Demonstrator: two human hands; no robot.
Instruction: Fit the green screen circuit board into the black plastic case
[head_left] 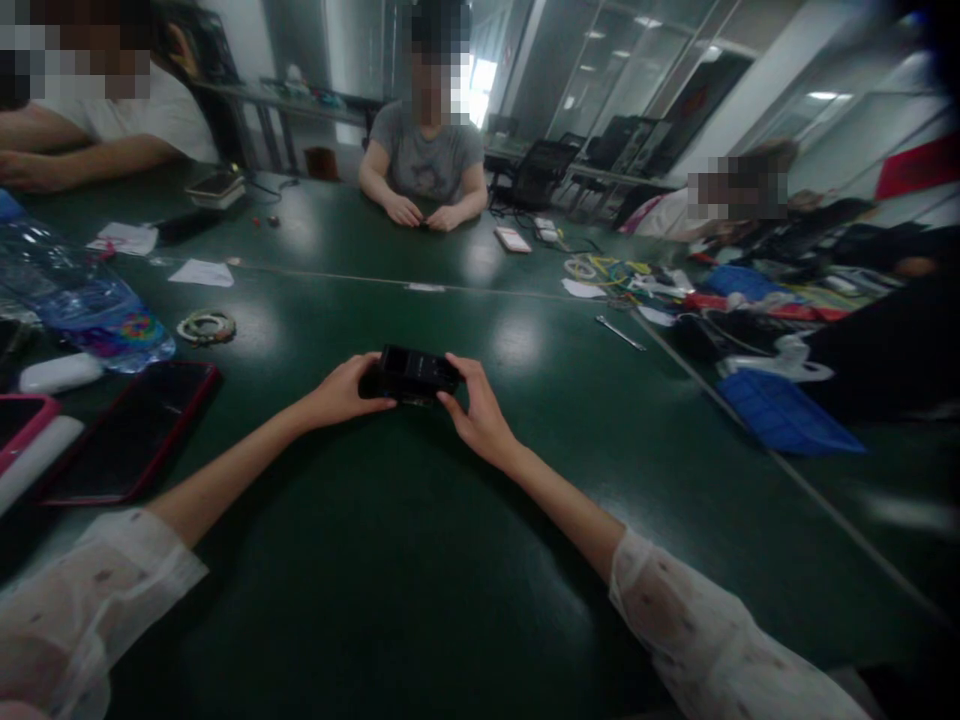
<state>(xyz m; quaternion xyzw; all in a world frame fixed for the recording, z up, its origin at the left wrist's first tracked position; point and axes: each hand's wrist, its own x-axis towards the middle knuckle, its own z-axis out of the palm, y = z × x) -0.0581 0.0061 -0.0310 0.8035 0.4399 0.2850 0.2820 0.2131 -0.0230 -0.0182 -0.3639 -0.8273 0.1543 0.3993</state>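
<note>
A small black box-shaped device (pixel 420 372) is held between my two hands over the dark green table (pixel 405 560). My left hand (pixel 349 392) grips its left end, thumb along the near lower edge and fingers behind. On the right end, my right hand (pixel 480 415) pinches it, with the index finger on top and the thumb at the near corner. The device's upper face points toward me; its small details are too blurred to read. Whether its underside touches the table cannot be made out.
At the left lie a red-edged phone (pixel 139 430), a plastic bottle (pixel 105 310), a white case (pixel 60 373) and a bracelet-like ring (pixel 206 327). A blue tray (pixel 787 410), a metal tool (pixel 620 333) and cables (pixel 615 272) are at the right. People sit across the table.
</note>
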